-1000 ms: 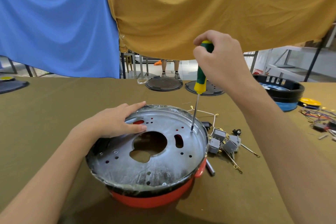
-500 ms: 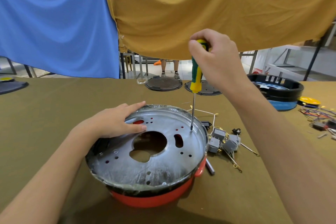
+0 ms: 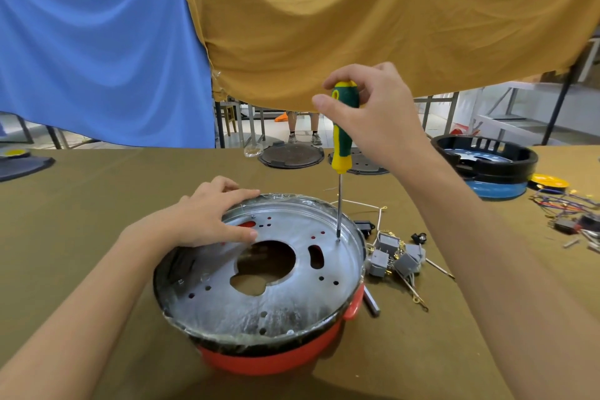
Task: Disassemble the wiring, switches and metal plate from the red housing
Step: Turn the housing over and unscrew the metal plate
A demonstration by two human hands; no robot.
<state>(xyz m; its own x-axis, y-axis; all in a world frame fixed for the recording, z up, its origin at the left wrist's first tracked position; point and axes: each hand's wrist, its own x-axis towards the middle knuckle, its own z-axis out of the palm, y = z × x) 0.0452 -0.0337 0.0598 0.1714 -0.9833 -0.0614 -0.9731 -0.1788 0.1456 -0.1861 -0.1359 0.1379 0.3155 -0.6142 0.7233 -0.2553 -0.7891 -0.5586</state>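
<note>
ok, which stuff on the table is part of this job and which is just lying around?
In use:
metal plate
red housing
screwdriver, held by the right hand, tip on the plate
left hand, resting on the plate
grey switches, already out

Lying about:
black and blue housing
loose wires
two dark discs
yellow disc

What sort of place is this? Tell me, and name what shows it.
Probably a workshop for taking apart small appliances: a cloth-covered workbench, a screwdriver on the metal plate, loose switches and wiring, another housing behind.
</note>
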